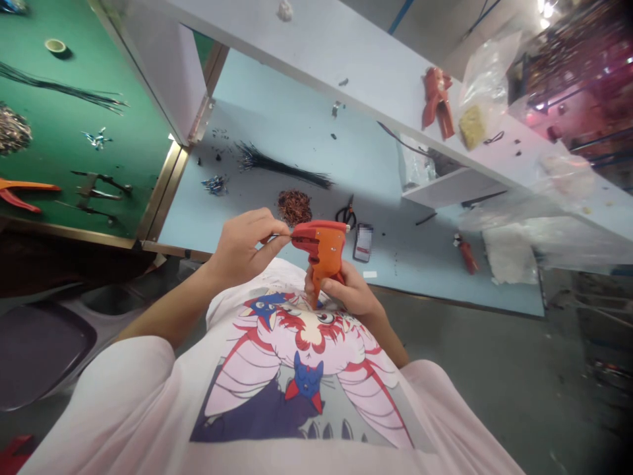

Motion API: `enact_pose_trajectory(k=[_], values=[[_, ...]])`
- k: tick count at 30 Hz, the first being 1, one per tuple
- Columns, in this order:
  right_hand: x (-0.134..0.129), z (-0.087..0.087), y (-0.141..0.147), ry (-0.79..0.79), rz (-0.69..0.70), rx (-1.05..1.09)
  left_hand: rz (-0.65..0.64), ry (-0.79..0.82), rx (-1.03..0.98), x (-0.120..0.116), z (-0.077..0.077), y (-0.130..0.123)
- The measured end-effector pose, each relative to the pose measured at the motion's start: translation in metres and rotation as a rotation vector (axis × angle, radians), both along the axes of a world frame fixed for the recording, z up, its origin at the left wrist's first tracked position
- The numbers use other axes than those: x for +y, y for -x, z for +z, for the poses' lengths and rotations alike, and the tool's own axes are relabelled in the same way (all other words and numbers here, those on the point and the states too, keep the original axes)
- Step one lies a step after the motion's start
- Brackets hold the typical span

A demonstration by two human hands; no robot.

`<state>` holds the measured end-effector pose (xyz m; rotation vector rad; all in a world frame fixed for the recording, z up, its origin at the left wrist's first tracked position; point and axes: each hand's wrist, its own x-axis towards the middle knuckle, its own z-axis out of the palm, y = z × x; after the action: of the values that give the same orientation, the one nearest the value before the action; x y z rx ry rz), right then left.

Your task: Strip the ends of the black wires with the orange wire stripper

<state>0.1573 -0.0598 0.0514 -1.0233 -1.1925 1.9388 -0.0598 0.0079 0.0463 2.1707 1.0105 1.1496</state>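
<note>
Orange-and-red pistol-grip wire stripper [321,254] gripped by the handle in the right hand [343,290], fingers closed round it, held up at chest height just off the edge of the pale blue bench [306,112]. Left hand [242,249] pinched closed on a thin wire [279,235], its tip at the stripper's front end; bitten or free, too small to tell. Farther out on the bench, a long bundle of black wires [281,166], a reddish-brown heap of wire scraps [295,207] and a small cluster of blue-and-silver terminals [215,185]: some wires apparently worked, many apparently left.
</note>
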Motion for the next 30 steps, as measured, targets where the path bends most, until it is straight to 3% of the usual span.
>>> enact_pose_trajectory(k=[11, 16, 22, 30], values=[[0.004, 0.001, -0.001, -0.055, 0.04, -0.08, -0.145, 0.285, -0.063, 0.01, 0.002, 0.003], [0.003, -0.006, 0.0, -0.014, 0.046, -0.036, -0.085, 0.157, -0.107, 0.01, -0.007, 0.007], [0.001, -0.009, 0.001, 0.035, 0.022, 0.082, -0.078, 0.058, -0.015, 0.011, -0.007, 0.01], [0.001, -0.007, -0.002, 0.032, 0.02, 0.061, -0.189, 0.247, -0.064, 0.013, -0.004, 0.008]])
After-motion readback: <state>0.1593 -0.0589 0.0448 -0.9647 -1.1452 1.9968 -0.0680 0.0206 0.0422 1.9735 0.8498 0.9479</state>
